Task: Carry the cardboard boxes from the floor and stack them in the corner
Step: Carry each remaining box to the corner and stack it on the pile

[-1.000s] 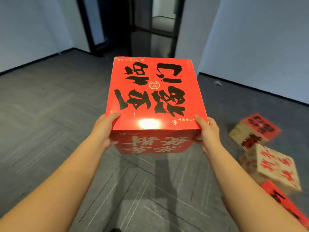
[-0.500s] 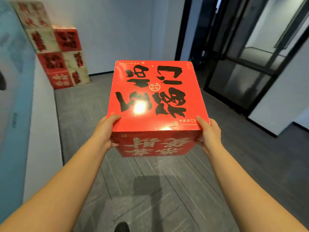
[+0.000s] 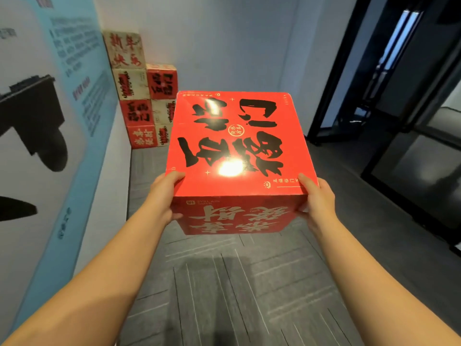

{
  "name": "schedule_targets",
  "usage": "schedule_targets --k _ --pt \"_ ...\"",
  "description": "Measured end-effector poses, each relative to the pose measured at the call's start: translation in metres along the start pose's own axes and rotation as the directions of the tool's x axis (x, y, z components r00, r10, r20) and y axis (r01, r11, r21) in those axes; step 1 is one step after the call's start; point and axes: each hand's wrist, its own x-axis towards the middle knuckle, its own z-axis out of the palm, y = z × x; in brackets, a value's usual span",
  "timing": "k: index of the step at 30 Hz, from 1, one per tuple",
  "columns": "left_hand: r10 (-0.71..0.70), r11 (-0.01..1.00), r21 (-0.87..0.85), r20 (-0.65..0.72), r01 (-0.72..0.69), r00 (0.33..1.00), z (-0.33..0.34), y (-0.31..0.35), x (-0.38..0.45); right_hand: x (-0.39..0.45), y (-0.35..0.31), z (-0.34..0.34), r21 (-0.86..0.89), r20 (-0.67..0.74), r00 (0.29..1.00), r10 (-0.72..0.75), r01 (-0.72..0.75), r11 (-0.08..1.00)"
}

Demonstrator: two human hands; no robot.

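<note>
Corner stack (image 3: 144, 96) nearer now, left hand (image 3: 163, 196) and right hand (image 3: 318, 198) gripping red box (image 3: 237, 151).

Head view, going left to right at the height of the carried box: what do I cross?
Printed wall panel → stack of boxes in the corner → left hand → red box held by both hands → right hand → dark glass door frame.
</note>
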Motion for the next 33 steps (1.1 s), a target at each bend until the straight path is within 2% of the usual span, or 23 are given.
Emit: schedule_targets --k 9,20,26,33 --pt "0.037 0.997 -0.058 -0.124 -0.045 0.992 0.036 0.052 0.137 0.159 -0.001 0.107 0.022 0.171 0.985 0.008 -0.012 1.0" --pt "0.125 0.986 -0.075 -0.269 -0.15 0.955 0.106 0.156 0.321 0.378 -0.042 0.244 0.065 0.319 0.948 -0.017 -0.004 0.998" --pt "0.128 0.986 -0.064 -0.297 -0.153 0.946 0.117 0.193 0.421 0.466 -0.035 0.323 0.018 0.391 0.921 -0.003 -0.004 1.0" --pt "0.09 0.988 -0.098 -0.288 -0.123 0.953 0.119 0.267 0.572 0.576 -0.042 0.45 0.032 0.392 0.92 -0.002 -0.012 0.999"
